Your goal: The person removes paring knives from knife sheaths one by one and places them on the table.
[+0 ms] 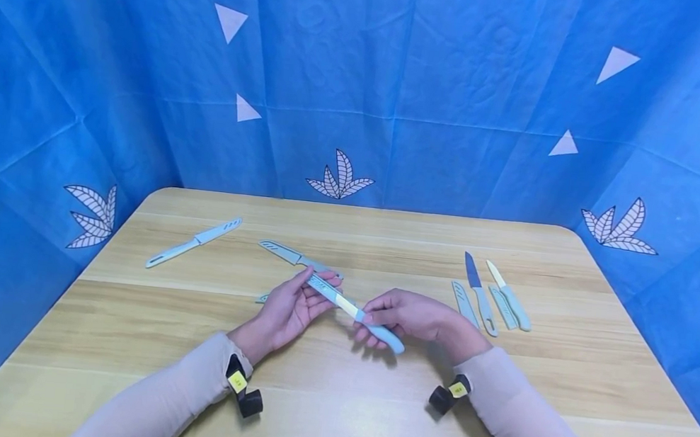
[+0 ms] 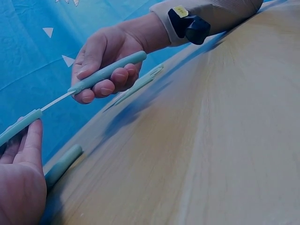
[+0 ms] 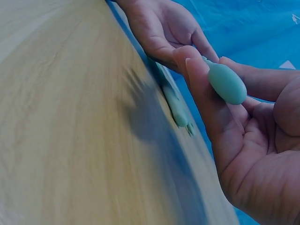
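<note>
A knife with a light blue-green handle and a pale yellow blade [image 1: 346, 306] is held above the table between both hands. My right hand [image 1: 400, 316] grips its handle [image 2: 110, 72], fingers curled round it and thumb on top. My left hand [image 1: 295, 309] holds a slotted blue-green blade sheath [image 1: 322, 287] between thumb and fingers, palm turned up. The front of the blade is hidden in the sheath, while a short length near the handle shows bare. Behind the left hand lies a sheathed knife [image 1: 282, 250], partly covered by the fingers.
At the table's left lies another sheathed knife [image 1: 194, 242]. On the right are a blue-bladed knife [image 1: 480, 296], a yellow-bladed knife [image 1: 511, 298] and two loose sheaths [image 1: 464, 302] beside them. A blue curtain [image 1: 396, 88] hangs along the back edge of the wooden table [image 1: 329, 416].
</note>
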Motion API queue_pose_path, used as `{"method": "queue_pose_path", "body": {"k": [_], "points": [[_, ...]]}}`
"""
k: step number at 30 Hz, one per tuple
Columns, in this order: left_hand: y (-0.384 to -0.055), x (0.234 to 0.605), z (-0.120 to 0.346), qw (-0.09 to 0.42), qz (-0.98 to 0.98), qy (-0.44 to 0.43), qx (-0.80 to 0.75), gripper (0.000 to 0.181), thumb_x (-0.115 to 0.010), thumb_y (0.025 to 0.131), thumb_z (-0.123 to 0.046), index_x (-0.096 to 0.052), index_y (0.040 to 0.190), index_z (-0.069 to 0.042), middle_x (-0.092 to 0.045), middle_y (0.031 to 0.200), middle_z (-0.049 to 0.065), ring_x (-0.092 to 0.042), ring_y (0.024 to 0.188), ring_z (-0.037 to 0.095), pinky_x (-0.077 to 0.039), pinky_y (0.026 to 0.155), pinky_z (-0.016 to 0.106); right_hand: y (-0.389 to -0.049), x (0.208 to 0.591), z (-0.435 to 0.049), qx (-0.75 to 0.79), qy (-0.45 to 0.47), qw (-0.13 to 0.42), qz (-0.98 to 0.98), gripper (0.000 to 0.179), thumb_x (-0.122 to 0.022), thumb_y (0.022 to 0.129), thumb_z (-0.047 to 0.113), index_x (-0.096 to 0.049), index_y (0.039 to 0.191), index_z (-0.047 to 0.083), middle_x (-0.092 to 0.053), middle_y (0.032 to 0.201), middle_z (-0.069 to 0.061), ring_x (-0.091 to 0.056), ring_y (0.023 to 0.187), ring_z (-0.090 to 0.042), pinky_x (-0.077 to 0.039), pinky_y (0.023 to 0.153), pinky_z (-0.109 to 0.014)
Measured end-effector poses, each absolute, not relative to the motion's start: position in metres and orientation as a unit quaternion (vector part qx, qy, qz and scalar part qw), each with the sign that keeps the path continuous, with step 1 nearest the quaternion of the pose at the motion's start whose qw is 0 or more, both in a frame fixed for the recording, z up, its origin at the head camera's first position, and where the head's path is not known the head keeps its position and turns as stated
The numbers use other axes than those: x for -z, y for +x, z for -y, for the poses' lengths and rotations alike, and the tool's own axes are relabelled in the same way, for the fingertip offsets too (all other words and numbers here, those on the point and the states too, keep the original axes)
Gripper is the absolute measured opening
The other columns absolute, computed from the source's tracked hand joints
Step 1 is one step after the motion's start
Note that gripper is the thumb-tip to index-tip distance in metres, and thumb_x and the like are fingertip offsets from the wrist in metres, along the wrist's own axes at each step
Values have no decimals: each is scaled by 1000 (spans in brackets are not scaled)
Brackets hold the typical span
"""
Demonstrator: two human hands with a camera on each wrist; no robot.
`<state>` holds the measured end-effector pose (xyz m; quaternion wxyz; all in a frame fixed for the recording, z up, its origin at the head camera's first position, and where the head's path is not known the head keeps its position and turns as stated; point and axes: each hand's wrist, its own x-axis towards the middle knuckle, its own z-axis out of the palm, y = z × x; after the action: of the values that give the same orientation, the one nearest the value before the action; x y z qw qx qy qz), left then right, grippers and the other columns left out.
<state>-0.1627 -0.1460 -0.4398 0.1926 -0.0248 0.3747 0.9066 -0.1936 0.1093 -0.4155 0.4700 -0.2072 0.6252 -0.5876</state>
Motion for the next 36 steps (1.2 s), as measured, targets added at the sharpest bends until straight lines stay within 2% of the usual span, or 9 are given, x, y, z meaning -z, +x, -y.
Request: {"method": "queue_pose_path", "body": {"k": [5, 15, 21, 28, 32, 36], "points": [[-164, 441, 147, 190, -369, -23, -910, 44, -40, 107, -31, -49, 130, 5, -59, 127, 23, -33, 136, 42, -46, 104, 40, -193, 415, -111, 586, -205, 469, -628, 28, -57, 99, 10, -62, 118, -9, -68, 105, -25, -69, 82, -22, -61, 73, -32], [-165, 441, 150, 188, -369, -16, -910, 46, -41, 106, -31, -46, 133, 6, -53, 134, 26, -32, 137, 41, -46, 105, 40, -195, 412, -114, 585, -216, 470, -625, 31, -58, 98, 11, -60, 118, -12, -69, 104, -24, -69, 81, -20, -60, 71, -29], [-166, 441, 151, 183, -375, -13, -909, 48, -41, 106, -31, -43, 136, 7, -48, 138, 28, -35, 136, 40, -45, 105, 39, -194, 410, -115, 581, -219, 471, -627, 33, -58, 99, 13, -59, 118, -13, -70, 101, -22, -69, 80, -19, -60, 70, -29], [-168, 441, 152, 177, -375, -15, -910, 50, -37, 108, -30, -38, 140, 8, -43, 141, 28, -45, 131, 36, -45, 105, 38, -194, 409, -116, 582, -214, 474, -626, 32, -56, 99, 12, -59, 118, -14, -69, 102, -23, -68, 80, -19, -60, 70, -28], [-168, 441, 153, 175, -372, -25, -911, 47, -37, 108, -31, -42, 137, 6, -48, 139, 26, -51, 127, 34, -45, 104, 38, -194, 408, -117, 580, -218, 471, -628, 33, -56, 99, 13, -59, 118, -14, -70, 102, -23, -68, 80, -19, -60, 70, -28], [-169, 441, 155, 167, -364, -31, -916, 45, -37, 108, -30, -45, 135, 5, -56, 132, 23, -48, 129, 34, -45, 105, 37, -194, 408, -118, 576, -219, 469, -632, 32, -57, 99, 13, -60, 116, -13, -69, 102, -23, -68, 80, -19, -60, 69, -28]]}}
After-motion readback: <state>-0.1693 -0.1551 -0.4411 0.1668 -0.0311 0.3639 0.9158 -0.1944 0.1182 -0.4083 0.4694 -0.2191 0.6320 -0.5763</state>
